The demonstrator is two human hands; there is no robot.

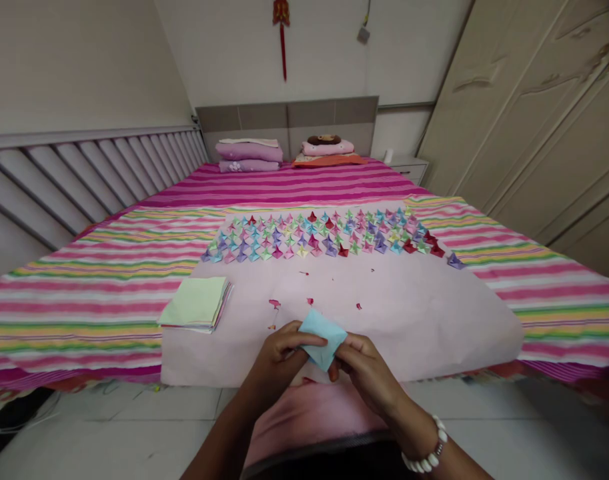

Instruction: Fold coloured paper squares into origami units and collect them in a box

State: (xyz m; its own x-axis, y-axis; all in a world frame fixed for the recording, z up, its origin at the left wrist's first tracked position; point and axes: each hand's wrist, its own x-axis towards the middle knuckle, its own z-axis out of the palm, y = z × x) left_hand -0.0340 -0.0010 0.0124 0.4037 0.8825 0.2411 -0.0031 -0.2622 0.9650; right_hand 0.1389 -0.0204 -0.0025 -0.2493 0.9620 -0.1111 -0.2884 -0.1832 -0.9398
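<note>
I have room to pass over the pale pink sheet (434, 320) right of the light-blue paper (320, 329), with the square-paper stack (197, 301) obstructing left, folded-paper rows (312, 241) ahead.

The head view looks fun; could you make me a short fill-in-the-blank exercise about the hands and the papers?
The paper in the left hand and right hand is light ____.
The bracelet is on the ____ arm.
The stack lies to the ____ of both hands.
The stack's top sheet is pale ____.

Missing words: blue; right; left; green.
</note>
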